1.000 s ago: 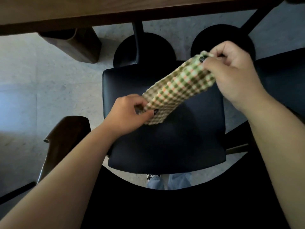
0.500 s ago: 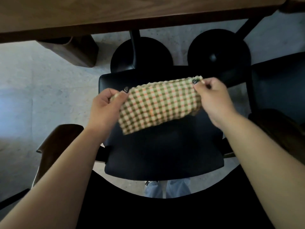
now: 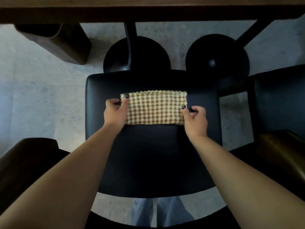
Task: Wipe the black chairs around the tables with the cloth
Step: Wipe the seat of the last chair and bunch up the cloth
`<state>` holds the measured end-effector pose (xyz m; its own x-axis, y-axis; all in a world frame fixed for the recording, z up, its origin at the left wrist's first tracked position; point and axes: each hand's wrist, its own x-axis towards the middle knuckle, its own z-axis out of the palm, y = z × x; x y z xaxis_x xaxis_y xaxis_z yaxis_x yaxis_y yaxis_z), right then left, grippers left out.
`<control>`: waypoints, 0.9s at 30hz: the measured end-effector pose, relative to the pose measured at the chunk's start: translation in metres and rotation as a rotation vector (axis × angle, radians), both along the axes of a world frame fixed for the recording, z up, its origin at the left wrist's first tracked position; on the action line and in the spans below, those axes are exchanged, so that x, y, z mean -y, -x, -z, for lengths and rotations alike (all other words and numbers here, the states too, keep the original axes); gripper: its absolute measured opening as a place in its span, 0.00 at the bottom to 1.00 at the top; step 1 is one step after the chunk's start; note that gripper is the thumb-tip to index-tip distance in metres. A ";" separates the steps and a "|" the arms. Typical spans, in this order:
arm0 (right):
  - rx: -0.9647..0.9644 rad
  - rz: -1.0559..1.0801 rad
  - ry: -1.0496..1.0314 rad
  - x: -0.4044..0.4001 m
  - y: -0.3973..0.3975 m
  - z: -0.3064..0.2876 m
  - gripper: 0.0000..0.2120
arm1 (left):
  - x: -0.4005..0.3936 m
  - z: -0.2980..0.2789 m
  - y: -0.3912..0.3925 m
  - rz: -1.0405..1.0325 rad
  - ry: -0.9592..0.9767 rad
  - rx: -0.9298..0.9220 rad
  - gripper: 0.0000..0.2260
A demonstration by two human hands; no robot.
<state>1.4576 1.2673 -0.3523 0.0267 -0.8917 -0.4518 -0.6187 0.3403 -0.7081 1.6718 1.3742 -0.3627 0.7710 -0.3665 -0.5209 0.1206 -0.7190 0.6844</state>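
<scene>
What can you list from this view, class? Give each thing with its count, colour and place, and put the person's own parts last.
cloth: one, green, cream and orange check, spread flat on the middle of the seat
seat: one, black, centre, below the table
table: one, brown wood, along the top edge
bases: two, black round discs on the floor beyond the seat
second chair: one, black, right edge
armrests: two, dark brown, lower left and lower right
floor: pale grey speckled, under everything
jeans: blue, bottom centre, behind the seat
left hand: one, grip on the cloth's left end
right hand: one, grip on the cloth's right end
</scene>
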 end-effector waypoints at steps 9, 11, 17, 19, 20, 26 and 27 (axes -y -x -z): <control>-0.185 0.066 -0.067 -0.020 0.007 0.014 0.03 | -0.019 0.008 0.022 0.096 -0.136 -0.033 0.04; -0.153 0.259 -0.063 -0.022 0.008 0.012 0.05 | -0.024 0.010 0.025 0.110 -0.177 -0.036 0.07; -0.043 0.369 -0.354 -0.018 -0.004 0.006 0.19 | -0.035 0.010 0.027 0.157 -0.195 -0.015 0.12; -0.027 0.376 -0.423 -0.005 0.000 0.001 0.15 | -0.039 0.010 0.025 0.170 -0.203 0.006 0.11; -0.008 0.380 -0.420 -0.001 0.001 -0.003 0.13 | -0.041 0.010 0.025 0.177 -0.191 -0.008 0.11; -0.063 -0.368 0.169 -0.048 -0.050 -0.032 0.11 | -0.057 0.007 0.022 0.081 -0.052 -0.118 0.04; -0.023 -0.550 0.196 -0.062 -0.061 -0.033 0.13 | -0.061 0.005 0.019 0.029 -0.025 -0.102 0.05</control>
